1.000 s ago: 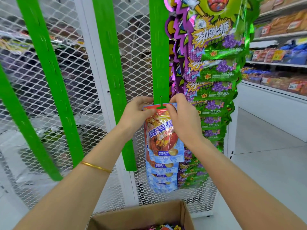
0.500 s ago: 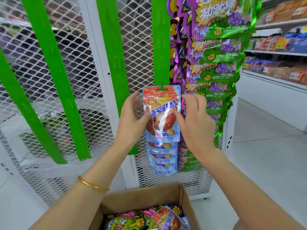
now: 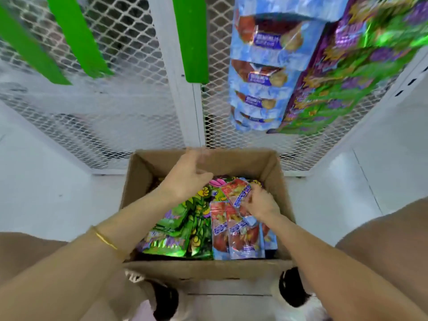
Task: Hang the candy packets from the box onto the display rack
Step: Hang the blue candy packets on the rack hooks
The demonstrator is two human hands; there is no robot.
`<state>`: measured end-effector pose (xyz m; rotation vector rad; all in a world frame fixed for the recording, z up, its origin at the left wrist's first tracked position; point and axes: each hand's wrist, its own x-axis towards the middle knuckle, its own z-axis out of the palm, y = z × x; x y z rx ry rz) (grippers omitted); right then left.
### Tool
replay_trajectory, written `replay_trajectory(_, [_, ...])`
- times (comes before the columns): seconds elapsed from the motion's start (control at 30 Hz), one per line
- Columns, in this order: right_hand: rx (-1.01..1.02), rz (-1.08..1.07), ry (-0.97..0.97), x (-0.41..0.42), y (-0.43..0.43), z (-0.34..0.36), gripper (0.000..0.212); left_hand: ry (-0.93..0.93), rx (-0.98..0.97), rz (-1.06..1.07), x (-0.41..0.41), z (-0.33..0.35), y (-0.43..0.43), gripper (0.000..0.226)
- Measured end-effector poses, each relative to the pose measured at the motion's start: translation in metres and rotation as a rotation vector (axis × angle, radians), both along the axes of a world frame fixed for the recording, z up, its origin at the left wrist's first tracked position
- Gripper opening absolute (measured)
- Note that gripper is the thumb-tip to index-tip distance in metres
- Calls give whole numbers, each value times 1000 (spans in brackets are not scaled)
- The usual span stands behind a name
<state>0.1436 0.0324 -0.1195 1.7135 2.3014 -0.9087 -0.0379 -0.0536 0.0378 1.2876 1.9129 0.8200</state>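
An open cardboard box point(image 3: 139, 172) on the floor holds green candy packets point(image 3: 178, 228) on its left side and red-and-blue candy packets point(image 3: 240, 239) on its right. My right hand point(image 3: 259, 202) is inside the box, fingers curled round the top red-and-blue packet point(image 3: 236, 191). Above the box's far left part my left hand point(image 3: 187, 177) hovers with relaxed fingers and holds nothing. On the white mesh display rack point(image 3: 139, 38), a column of red-and-blue packets point(image 3: 261, 72) hangs beside green-and-purple packets point(image 3: 342, 84).
Green hanging strips point(image 3: 192, 38) run down the mesh panel, with bare ones at the left point(image 3: 76, 35). White floor surrounds the box. My knees point(image 3: 382, 246) frame the box on both sides, and my shoes point(image 3: 294, 290) are just under its near edge.
Both hands left the packet hung on the rack and dropped into the box. The view tilted down. My right hand took hold of a red-and-blue packet.
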Motion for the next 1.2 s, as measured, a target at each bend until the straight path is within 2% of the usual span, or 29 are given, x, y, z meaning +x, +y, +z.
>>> replay_trajectory(0.1, [-19, 3, -150, -5, -6, -19, 89, 5, -66, 57, -6, -10, -1, 44])
replay_trajectory(0.23, [172, -33, -205, -12, -10, -17, 100, -37, -123, 82, -3, -20, 3, 42])
replay_trajectory(0.3, [199, -98, -88, -14, -7, -13, 92, -40, -152, 69, -1, -23, 3, 42])
replay_trajectory(0.33, [166, -146, 14, -13, -5, -12, 81, -39, -168, 59, -1, -26, 3, 42])
replay_trajectory(0.43, [-78, -265, 388, -5, 0, 4, 47, -55, -214, 72, 0, -29, 1, 48])
replay_trajectory(0.5, [-282, -308, 605, -1, -3, 25, 42, -103, -232, 127, 2, -29, 0, 59])
replay_trajectory(0.57, [-386, -266, 714, -2, -9, 53, 45, -181, -222, 200, 5, -22, 0, 69])
replay_trajectory(0.63, [-407, -166, 764, -4, -15, 83, 44, -223, -149, 234, 9, -9, 1, 52])
replay_trajectory(0.7, [-392, -107, 844, -3, -20, 116, 38, -230, -42, 211, 12, 12, 1, 17])
replay_trajectory(0.77, [-338, -117, 986, -1, -21, 150, 32, -247, 20, 139, 18, 37, -2, 4])
replay_trajectory(0.83, [-218, -116, 1074, 3, -20, 186, 27, -225, 71, 51, 25, 62, -6, 10])
replay_trajectory(0.93, [-11, -59, 1114, 7, -18, 240, 19, -194, 161, -13, 34, 106, -6, 20])
replay_trajectory(1.03, [181, -24, 1143, 12, -16, 300, 24, -236, 283, -66, 39, 166, 5, 13])
replay_trajectory(1.1, [328, -4, 1151, 17, -12, 341, 26, -206, 464, -5, 37, 209, 20, 6])
replay_trajectory(1.2, [535, 24, 1121, 24, 1, 392, 21, -133, 754, 156, 35, 269, 53, 22])
